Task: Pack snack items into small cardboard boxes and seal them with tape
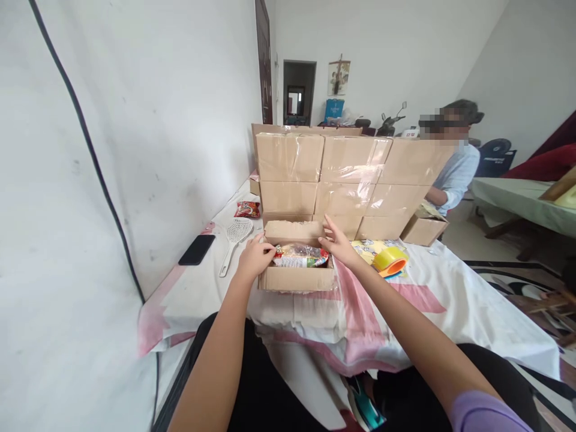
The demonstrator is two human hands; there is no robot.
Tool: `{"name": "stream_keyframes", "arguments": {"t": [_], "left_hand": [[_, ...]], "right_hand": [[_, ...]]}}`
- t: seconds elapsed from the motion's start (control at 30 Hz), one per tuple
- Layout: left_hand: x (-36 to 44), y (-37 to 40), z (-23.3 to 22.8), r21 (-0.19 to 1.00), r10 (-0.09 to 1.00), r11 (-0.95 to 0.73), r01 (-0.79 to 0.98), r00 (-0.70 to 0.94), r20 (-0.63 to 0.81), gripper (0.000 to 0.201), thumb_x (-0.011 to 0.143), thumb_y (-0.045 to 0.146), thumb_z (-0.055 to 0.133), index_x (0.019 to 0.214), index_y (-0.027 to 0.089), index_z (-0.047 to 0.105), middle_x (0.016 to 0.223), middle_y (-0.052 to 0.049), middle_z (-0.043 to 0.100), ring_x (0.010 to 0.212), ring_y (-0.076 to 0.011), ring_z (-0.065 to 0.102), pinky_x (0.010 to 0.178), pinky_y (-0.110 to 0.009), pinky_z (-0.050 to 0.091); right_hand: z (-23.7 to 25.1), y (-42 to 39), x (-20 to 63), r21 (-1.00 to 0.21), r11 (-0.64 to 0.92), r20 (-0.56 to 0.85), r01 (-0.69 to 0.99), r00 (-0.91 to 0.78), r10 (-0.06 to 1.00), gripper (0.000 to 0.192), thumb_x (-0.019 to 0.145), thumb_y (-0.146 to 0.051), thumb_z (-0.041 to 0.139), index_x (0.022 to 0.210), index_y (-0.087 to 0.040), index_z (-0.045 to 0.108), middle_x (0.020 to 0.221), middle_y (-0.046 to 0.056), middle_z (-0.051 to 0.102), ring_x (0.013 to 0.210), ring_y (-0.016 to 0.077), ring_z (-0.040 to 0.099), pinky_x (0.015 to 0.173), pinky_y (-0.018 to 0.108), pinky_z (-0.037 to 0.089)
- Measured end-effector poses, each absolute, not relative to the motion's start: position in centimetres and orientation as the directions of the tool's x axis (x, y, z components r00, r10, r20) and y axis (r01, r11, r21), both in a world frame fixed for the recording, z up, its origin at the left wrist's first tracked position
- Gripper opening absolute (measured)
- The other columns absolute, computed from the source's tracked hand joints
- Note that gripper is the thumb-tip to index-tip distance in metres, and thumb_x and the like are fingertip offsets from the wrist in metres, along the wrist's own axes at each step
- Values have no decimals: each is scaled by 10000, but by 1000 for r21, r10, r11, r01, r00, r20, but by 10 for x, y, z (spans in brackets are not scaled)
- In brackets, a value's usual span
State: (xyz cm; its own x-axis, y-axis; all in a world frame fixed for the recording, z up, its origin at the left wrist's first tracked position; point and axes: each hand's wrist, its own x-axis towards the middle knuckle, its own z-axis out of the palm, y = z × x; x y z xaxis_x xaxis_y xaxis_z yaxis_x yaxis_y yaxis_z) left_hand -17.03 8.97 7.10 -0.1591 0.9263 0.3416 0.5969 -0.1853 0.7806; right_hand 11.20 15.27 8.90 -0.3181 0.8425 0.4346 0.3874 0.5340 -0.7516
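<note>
Open cardboard box sits mid-table, a snack packet inside. Left hand, grip curled on the box's 9 o'clock edge. Right hand, fingers spread, touches the 2 o'clock flap. Tape roll at 3 o'clock.

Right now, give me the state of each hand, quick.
Left hand: fingers curled at the left end of the snack packet in the open box; grip cannot be told.
Right hand: open, fingers spread at the box's right edge.

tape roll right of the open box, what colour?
Yellow tape roll with an orange core edge; clearest in the head view.
</note>
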Motion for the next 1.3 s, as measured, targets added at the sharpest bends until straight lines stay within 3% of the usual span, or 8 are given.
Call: {"name": "stream_keyframes", "arguments": {"t": [0.13, 0.23, 0.37, 0.47, 0.67, 0.97, 1.13, 1.3], "left_hand": [[-164, 83, 72, 838, 914, -243, 489, -173, 366, 147, 884, 378, 578, 939, 242, 596, 1144, -57, 682, 1131, -238, 616, 997, -373, 458], [-156, 84, 70, 875, 908, -253, 413, -210, 361, 218, 924, 449, 536, 935, 232, 521, 1208, -75, 666, 1177, -219, 605, 1043, -363, 435], [-146, 86, 64, 912, 933, -241, 331, -179, 312, 326, 869, 382, 616, 1135, 233, 501, 1229, -88, 659, 1029, -200, 656, 936, -357, 499], [-142, 89, 61, 931, 964, -221, 289, -79, 254, 492, 780, 328, 711, 1232, 233, 543, 1320, -110, 633, 1023, -217, 660, 905, -361, 513], [-141, 99, 69, 972, 985, -145, 185, 121, 124, 371, 769, 364, 697, 1099, 196, 717, 1151, -113, 724, 1111, -275, 650, 936, -371, 508], [-128, 101, 69, 992, 990, -71, 104, 130, 57, 437, 745, 406, 721, 1125, 191, 718, 1054, -61, 720, 1017, -243, 642, 901, -337, 481], [-111, 96, 63, 997, 992, -34, 65, 122, 26, 490, 733, 426, 723, 1158, 183, 699, 1061, -73, 731, 955, -244, 669, 849, -339, 508], [-95, 88, 62, 997, 995, -53, 65, 93, 47, 517, 849, 508, 534, 1225, 173, 653, 1204, -101, 697, 1103, -275, 651, 956, -377, 509]], "right_hand": [[90, 141, 122, -693, 639, 469, 333, -466, 751, 546, 983, -469, 514, 1496, -286, 488, 1189, 80, 713, 1266, 255, 593, 1145, 513, 404], [90, 129, 136, -514, 712, 449, 479, -557, 698, 394, 995, -455, 502, 1304, -283, 677, 1288, 84, 704, 1320, 314, 554, 1155, 584, 355], [91, 117, 161, -440, 747, 455, 499, -593, 664, 376, 999, -406, 504, 1314, -288, 671, 1295, 72, 704, 1369, 316, 510, 1146, 580, 380], [91, 107, 180, -473, 746, 427, 468, -619, 659, 402, 987, -385, 520, 1360, -297, 642, 1350, 69, 671, 1427, 318, 449, 1167, 586, 376], [86, 88, 208, -579, 731, 372, 360, -682, 630, 430, 1031, -398, 404, 1411, -355, 601, 1498, -4, 563, 1543, 284, 267, 1272, 591, 194], [62, 59, 223, -799, 516, 206, 309, -665, 717, 543, 961, -528, 544, 1481, -373, 515, 1665, -11, 304, 1587, 323, 71, 1275, 580, 97], [53, 57, 197, -846, 443, 365, 297, -283, 887, 715, 923, -490, 593, 1577, -345, 346, 1661, 28, 293, 1575, 270, 155, 1293, 504, 111], [52, 68, 183, -980, 185, 186, 79, 1, 983, 846, 772, -334, 636, 1569, -352, 353, 1624, 5, 384, 1540, 265, 278, 1284, 485, 178]]}}
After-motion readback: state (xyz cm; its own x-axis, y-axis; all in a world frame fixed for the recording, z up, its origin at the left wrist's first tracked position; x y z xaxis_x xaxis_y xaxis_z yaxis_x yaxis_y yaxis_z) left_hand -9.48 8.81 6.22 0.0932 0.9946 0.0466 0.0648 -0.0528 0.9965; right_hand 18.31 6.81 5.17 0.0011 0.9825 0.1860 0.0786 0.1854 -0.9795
